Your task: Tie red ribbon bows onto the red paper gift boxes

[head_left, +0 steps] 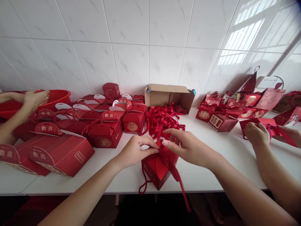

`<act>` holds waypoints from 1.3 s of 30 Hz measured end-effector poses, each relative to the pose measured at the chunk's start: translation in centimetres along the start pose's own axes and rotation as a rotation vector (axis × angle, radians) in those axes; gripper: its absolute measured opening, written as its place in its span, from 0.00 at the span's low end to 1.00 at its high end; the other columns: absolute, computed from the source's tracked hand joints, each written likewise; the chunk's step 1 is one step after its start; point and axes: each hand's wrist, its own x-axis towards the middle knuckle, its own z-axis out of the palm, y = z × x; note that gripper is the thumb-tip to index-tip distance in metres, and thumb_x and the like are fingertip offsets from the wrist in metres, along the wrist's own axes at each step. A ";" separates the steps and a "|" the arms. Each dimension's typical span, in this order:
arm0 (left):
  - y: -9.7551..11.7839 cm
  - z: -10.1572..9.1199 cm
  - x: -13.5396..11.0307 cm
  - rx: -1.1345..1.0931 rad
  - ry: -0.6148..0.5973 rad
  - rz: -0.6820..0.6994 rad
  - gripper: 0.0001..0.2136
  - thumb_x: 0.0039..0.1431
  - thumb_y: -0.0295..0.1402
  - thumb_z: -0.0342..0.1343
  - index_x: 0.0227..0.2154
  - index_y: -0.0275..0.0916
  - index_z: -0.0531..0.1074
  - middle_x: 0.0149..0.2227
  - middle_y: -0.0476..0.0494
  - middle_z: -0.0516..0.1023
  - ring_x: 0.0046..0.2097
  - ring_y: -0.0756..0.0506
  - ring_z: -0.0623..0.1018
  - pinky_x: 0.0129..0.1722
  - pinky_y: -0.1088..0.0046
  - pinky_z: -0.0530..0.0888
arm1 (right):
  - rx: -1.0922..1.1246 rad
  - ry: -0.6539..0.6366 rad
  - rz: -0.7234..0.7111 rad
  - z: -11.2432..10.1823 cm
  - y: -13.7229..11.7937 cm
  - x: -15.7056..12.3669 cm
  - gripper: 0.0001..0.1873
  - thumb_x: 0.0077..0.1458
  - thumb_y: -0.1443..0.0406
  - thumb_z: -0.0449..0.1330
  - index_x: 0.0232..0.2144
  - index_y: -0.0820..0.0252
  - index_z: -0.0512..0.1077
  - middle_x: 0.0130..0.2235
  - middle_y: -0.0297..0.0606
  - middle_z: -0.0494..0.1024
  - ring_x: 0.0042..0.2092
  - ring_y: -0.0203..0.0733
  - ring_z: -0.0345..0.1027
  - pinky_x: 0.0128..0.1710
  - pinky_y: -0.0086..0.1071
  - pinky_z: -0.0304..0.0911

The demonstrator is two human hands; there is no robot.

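Note:
A red gift box (156,171) stands at the table's front edge, a corner turned toward me, with a twisted red cord hanging from its left side. A red ribbon (173,171) lies over its top, one tail dropping past the table edge. My left hand (136,150) pinches the ribbon at the box top, thumb against fingers. From the right, my right hand (188,146) is at the same ribbon, index finger stretched out above the thumb; its lower fingers are partly hidden. Just behind the box lies a heap of red ribbons (162,121).
Many red gift boxes (105,133) fill the table's left side. An open cardboard box (169,91) lies against the tiled wall. More boxes (222,121) stand at right, where another person's hands (257,133) handle a ribboned box. At far left, another person's hand (35,100) is over a red basin (58,94).

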 end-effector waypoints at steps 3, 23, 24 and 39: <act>0.6 -0.6 0.3 0.078 -0.050 0.034 0.04 0.53 0.31 0.60 0.30 0.43 0.80 0.32 0.46 0.80 0.36 0.45 0.77 0.39 0.69 0.73 | 0.171 -0.116 -0.012 0.3 1.3 1.7 0.12 0.56 0.59 0.58 0.41 0.58 0.72 0.31 0.35 0.76 0.29 0.36 0.68 0.26 0.27 0.62; 2.4 -2.5 1.2 0.549 -0.104 0.071 0.07 0.54 0.29 0.55 0.30 0.45 0.79 0.32 0.48 0.80 0.35 0.46 0.77 0.39 0.73 0.71 | -0.191 -0.033 -0.530 1.7 4.3 -0.6 0.22 0.61 0.72 0.45 0.48 0.53 0.75 0.39 0.45 0.70 0.40 0.42 0.66 0.34 0.34 0.68; 2.4 -2.6 1.1 0.552 -0.094 0.058 0.07 0.54 0.29 0.55 0.30 0.44 0.79 0.31 0.48 0.80 0.35 0.46 0.77 0.38 0.73 0.71 | -0.180 -0.025 -0.541 1.8 4.4 -0.7 0.22 0.61 0.71 0.45 0.47 0.54 0.75 0.39 0.45 0.70 0.40 0.43 0.66 0.35 0.35 0.68; 2.4 -2.6 1.6 0.329 -0.417 -0.089 0.05 0.55 0.35 0.55 0.30 0.40 0.66 0.37 0.48 0.68 0.37 0.48 0.69 0.40 0.72 0.67 | 0.141 0.032 -0.545 3.5 5.5 -0.3 0.25 0.53 0.80 0.49 0.40 0.53 0.78 0.36 0.39 0.63 0.37 0.36 0.61 0.34 0.31 0.67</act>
